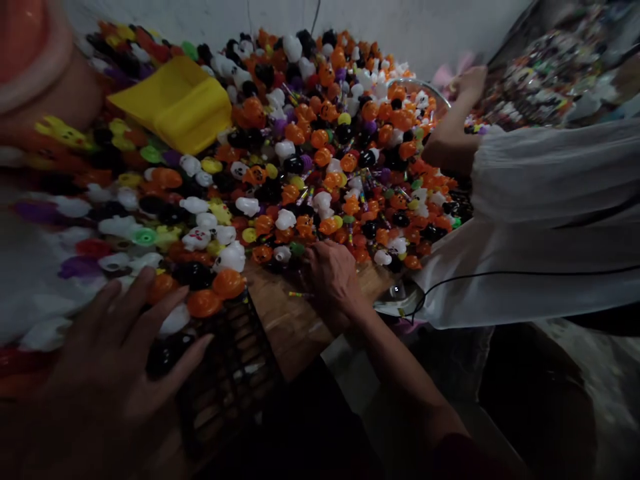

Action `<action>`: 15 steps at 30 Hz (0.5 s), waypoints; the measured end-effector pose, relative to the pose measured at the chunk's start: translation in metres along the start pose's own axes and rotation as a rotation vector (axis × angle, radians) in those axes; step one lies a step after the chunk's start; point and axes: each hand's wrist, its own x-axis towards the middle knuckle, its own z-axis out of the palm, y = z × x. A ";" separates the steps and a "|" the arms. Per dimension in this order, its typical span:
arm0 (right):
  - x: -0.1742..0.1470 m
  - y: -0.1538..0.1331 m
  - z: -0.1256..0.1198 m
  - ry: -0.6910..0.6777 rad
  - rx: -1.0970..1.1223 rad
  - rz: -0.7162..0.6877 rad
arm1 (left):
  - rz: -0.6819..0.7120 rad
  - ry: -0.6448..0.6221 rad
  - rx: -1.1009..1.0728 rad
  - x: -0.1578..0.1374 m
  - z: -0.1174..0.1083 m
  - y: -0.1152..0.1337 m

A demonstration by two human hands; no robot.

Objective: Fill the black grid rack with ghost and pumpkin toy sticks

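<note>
My left hand (125, 360) is at the lower left, fingers spread and thumb apart, over the near edge of a heap of small plastic figures. A glossy black figure (167, 353) shows between its thumb and forefinger; I see no grip on it. Orange pumpkin-like figures (205, 303) lie just beyond the fingertips. My right hand (333, 277) reaches to the front edge of the heap, above the wooden tabletop (280, 327). Its fingers bend down and together, and what they hold, if anything, is hidden. Beside them lies a thin patterned stick (299, 294).
A black slatted tray (235, 367) stands between my hands. A yellow scoop (175, 107) rests on the heap. At the right, another person's arm (455, 127) in a white sleeve reaches over a clear round container (420, 83). A black cable (525, 273) crosses that person's clothing.
</note>
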 end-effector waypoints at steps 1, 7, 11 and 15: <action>0.001 0.007 -0.004 0.037 -0.003 0.036 | 0.014 0.005 0.041 -0.001 0.001 -0.003; 0.010 0.031 -0.035 0.166 -0.099 0.223 | -0.067 0.030 0.130 -0.004 0.012 -0.005; 0.032 0.014 -0.043 0.137 -0.118 0.132 | -0.117 0.033 0.126 -0.002 0.012 0.003; 0.068 0.000 -0.050 0.112 -0.131 0.047 | -0.181 -0.020 0.147 -0.004 0.007 0.009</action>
